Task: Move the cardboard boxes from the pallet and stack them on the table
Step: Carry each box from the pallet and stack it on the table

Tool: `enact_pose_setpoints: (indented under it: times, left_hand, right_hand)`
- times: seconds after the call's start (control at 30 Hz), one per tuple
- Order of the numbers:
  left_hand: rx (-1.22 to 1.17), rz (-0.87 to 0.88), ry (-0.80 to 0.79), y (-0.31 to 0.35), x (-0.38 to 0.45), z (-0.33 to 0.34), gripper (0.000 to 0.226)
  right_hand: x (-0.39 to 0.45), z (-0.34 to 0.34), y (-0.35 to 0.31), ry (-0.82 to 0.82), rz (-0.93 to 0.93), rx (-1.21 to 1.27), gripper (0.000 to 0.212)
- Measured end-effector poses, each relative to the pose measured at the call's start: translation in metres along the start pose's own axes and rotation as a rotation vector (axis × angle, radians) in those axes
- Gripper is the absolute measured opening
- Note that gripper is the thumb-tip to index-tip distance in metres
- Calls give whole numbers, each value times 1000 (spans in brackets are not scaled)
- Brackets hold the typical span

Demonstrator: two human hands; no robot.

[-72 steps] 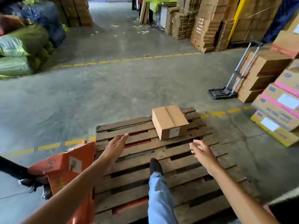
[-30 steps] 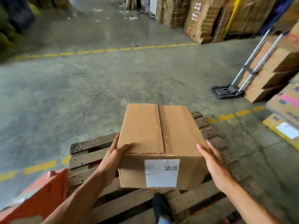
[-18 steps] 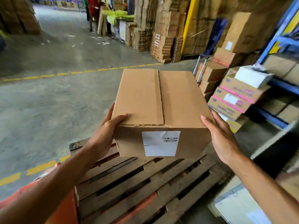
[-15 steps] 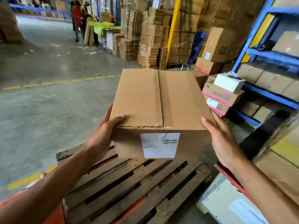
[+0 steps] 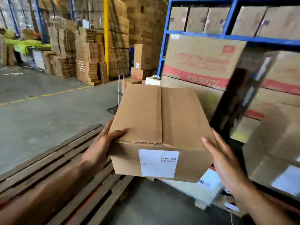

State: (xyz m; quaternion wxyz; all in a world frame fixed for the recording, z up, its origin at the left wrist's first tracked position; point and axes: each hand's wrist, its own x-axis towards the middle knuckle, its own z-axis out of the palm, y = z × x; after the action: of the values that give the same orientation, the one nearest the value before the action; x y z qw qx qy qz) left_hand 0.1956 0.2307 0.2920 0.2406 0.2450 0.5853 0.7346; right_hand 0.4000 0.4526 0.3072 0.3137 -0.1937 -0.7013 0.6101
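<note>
Plain brown cardboard box (image 5: 160, 127), taped shut, white label facing the camera, held level above the wooden pallet (image 5: 53, 168).

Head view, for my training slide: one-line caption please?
Both hands, left hand and right hand, carry a labelled cardboard box above the pallet.

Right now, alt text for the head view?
Two bare hands carry a brown cardboard box with a white barcode label facing the camera: the left hand grips its left edge, and the right hand presses flat on its right side. A wooden pallet lies below left; blue racking stacked with cartons stands behind.
</note>
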Motion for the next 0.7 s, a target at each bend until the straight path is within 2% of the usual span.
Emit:
enact_pose_setpoints:
  times: [0.07,0.17,0.27,0.3,0.37,0.4,0.5,0.57,0.63,0.7]
  left_hand:
    - [-13,-39,-51,-13,-33,41,48]
    - [-40,-101,-161,-25,-68,109,57]
    - [-62,-127,-255,-31,-95,174,56]
    - [-55,-109,-290,-29,-99,198,54]
    - [-61,-52,-314,-21,-98,237,39]
    - [-79,-28,-338,-13,-96,258,35]
    - [-51,31,-469,11,-87,318,37]
    - [-67,92,-533,26,-77,352,41]
    - [-98,130,-558,36,-60,386,42]
    - [-100,142,-556,44,-37,417,38]
  right_hand:
    - [-46,-46,1,48,10,-25,85]
    - [-116,-111,-10,191,33,-63,40]
    - [-168,-173,-24,337,46,-79,27]
    - [-180,-190,-33,361,36,-88,39]
    - [-194,-223,-46,417,-11,-91,88]
    - [-197,-239,-55,464,-37,-75,93]
    - [-193,-287,-81,519,-117,-49,66]
    - [-178,-316,-95,558,-173,-60,70]
    - [-157,-345,-105,613,-200,-71,47]
    - [-134,-372,-117,652,-222,-65,35]
